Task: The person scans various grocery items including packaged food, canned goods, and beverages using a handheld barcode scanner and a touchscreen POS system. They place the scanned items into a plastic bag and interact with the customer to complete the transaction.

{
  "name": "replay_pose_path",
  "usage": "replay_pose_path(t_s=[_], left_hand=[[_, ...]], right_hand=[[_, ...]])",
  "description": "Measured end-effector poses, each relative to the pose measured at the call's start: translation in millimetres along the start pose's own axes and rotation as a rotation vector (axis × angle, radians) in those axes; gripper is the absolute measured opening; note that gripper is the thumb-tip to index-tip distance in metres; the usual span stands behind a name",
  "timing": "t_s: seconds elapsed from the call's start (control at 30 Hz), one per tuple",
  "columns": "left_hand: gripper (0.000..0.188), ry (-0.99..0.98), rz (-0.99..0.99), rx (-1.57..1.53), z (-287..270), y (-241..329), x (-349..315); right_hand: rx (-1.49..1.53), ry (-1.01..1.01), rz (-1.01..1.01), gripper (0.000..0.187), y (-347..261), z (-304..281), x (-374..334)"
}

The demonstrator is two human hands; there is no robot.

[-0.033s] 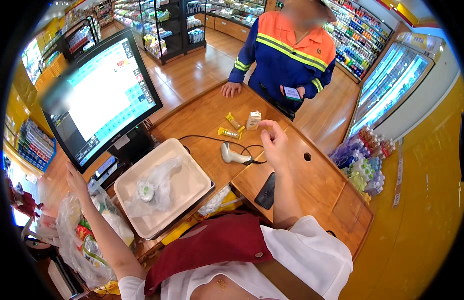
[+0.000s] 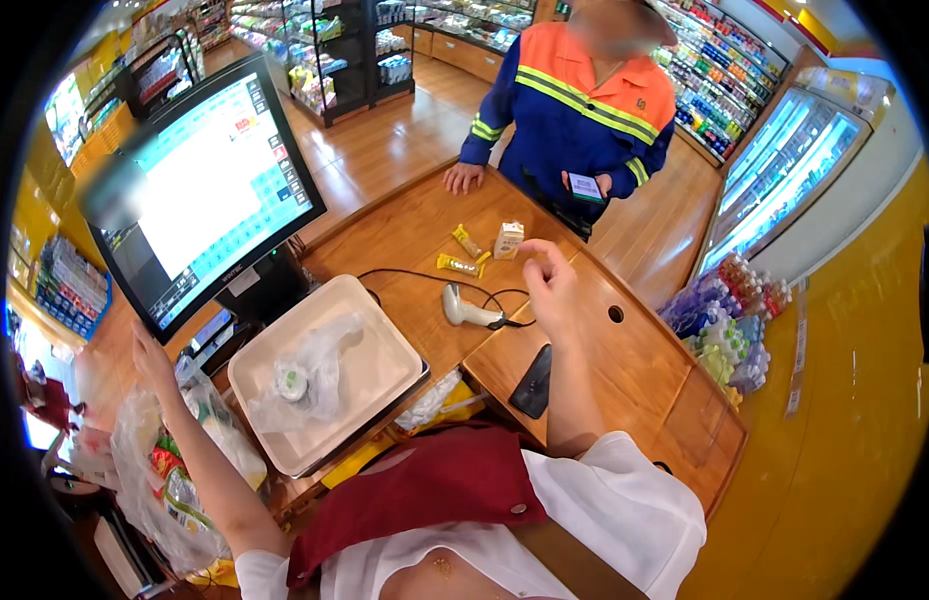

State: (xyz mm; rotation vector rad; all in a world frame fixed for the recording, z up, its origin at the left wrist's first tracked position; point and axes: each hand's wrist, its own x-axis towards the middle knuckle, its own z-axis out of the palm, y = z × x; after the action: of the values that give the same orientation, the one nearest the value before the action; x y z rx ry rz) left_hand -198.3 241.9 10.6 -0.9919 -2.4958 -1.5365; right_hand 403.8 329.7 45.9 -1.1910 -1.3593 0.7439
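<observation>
My left hand (image 2: 155, 362) is at the lower left corner of the touch-screen monitor (image 2: 223, 195), fingers stretched out and nothing seen in them. Over the wooden counter I hold out my right hand (image 2: 551, 288), its fingers bent, with a gap between thumb and forefinger and nothing visible in it. Just beyond those fingertips stands a small pale carton (image 2: 509, 240). Beside the carton lie two yellow-wrapped snack bars, one nearer (image 2: 461, 265) and one farther (image 2: 467, 241). A grey-white barcode scanner (image 2: 469, 308) with a black cable rests on the counter, left of my right wrist.
A beige tray (image 2: 405, 345) holds a clear plastic bag (image 2: 325, 350) and a small round object. By my right forearm lies a dark phone (image 2: 532, 382). Across the counter a person (image 2: 575, 120) holds a lit phone (image 2: 587, 188). A filled plastic bag (image 2: 175, 470) stands at left.
</observation>
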Motion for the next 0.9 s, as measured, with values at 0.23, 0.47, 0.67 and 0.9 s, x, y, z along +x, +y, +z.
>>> replay_pose_path(t_s=[0.23,0.47,0.67,0.9], left_hand=[[0.060,0.107,0.151,0.059,7,-3,23],[0.061,0.209,0.238,0.007,18,38,5],[0.058,0.361,0.451,0.287,21,14,8],[0.061,0.233,0.197,0.124,13,68,-9]], right_hand=[[0.015,-0.028,-0.040,0.017,11,-2,13],[0.065,-0.124,0.011,0.018,21,9,28],[-0.157,-0.529,-0.524,0.046,-105,109,72],[-0.453,-0.448,-1.138,0.054,-312,296,99]])
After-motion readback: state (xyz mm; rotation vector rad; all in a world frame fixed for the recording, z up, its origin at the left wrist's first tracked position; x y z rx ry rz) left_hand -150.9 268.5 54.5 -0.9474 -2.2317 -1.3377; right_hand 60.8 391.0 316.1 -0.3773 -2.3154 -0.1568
